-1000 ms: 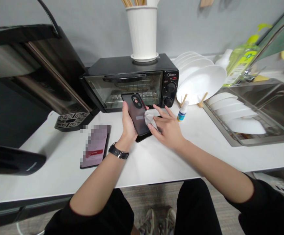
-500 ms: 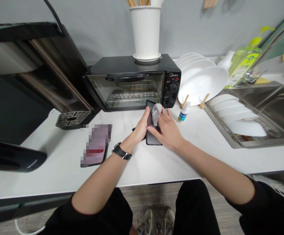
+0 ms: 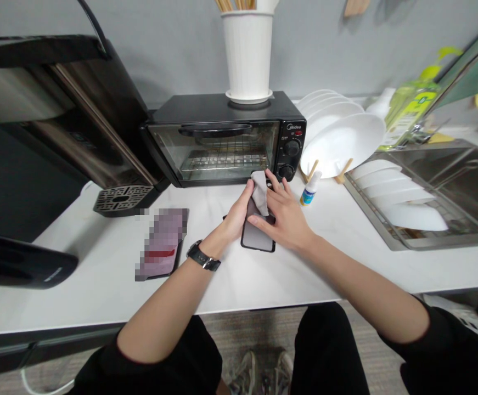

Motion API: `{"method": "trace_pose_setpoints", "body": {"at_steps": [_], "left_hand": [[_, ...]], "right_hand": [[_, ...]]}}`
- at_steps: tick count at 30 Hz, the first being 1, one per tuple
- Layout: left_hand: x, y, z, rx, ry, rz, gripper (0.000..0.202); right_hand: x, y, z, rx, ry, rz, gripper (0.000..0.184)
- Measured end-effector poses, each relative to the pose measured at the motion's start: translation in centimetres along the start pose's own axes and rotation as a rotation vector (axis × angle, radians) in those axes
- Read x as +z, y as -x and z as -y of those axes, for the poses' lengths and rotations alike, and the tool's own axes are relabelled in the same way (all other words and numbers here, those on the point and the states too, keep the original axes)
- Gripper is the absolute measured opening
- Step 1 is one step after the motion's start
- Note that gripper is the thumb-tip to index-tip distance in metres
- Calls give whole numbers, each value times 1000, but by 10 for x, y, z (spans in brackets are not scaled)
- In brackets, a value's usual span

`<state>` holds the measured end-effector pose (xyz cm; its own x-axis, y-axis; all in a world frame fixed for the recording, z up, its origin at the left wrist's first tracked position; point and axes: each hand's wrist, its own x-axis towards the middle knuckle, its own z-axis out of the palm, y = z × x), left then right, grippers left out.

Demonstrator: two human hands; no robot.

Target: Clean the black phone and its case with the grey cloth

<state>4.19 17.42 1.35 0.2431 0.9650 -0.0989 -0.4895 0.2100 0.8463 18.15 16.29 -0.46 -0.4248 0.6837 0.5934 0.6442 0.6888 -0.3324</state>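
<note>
under the cloth, the phone's upper part is hidden.

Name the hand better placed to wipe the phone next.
Right, probably: the right hand lies across the phone, its fingers beside the white cloth. The left hand is gripping the phone's edge, so it's busy steadying.

The left hand, the right hand and a cloth hide the upper part of the phone. A dark edge shows behind the left hand, too hidden to name. The other phone is pixelated (its screen is unreadable). The top edge cuts off the sticks, the bottom edge the shoes, and the small bottle has a label too tiny to read.
</note>
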Motion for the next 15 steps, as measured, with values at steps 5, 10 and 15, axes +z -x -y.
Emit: {"method": "trace_pose_setpoints", "body": {"at_steps": [5,10,15], "left_hand": [[0,-5,5,150,-70,-25,46],[0,-6,5,181,12,-2,55],[0,-3,1,68,38,5,50]], "right_hand": [[1,0,0,56,59,-12,62],[0,0,-1,107,82,-46,70],[3,0,-2,92,42,-25,75]]}}
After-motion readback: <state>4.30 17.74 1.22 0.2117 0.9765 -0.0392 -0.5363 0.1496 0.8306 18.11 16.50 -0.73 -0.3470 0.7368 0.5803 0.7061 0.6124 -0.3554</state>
